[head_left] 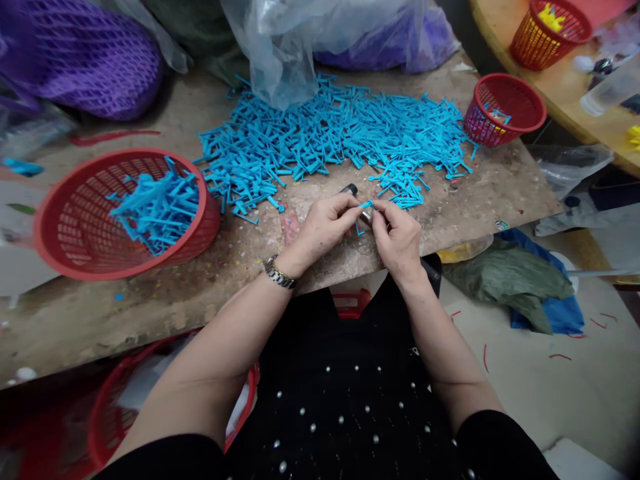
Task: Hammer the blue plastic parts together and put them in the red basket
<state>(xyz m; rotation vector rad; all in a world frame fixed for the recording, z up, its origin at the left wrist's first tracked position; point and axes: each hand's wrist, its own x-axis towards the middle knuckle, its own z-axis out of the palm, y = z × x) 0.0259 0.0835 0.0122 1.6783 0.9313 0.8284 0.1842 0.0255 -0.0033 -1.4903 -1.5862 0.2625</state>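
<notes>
Piece in hand, broad heap of blue plastic on the bench

We hold a small blue piece (367, 204) between both hands, over the front part of the worn workbench (240, 267). The thumb and forefinger of our left hand (323, 230) pinch one end; our right hand (399, 240) meets it from the other side, thumb and forefinger closed on it, the other fingers curled in. Another slim blue piece shows just below, between the hands; we cannot tell whether it is joined to the one we grip. Just behind our fingers lies a dark-handled tool (351, 190), partly hidden, with no finger clearly around its handle.

As for how far along we are, we judge that much remains: the loose heap (310, 133) spreads across the bench beyond our hands and looks far larger than the tangled batch (160, 207) in the wide red basket (75, 227) to our left. That basket has plenty of room. The small red basket (530, 127) at the right holds only a few bits. We cannot tell whether the basketed pieces are finished or untouched, nor what state the one at our fingertips is in.
</notes>
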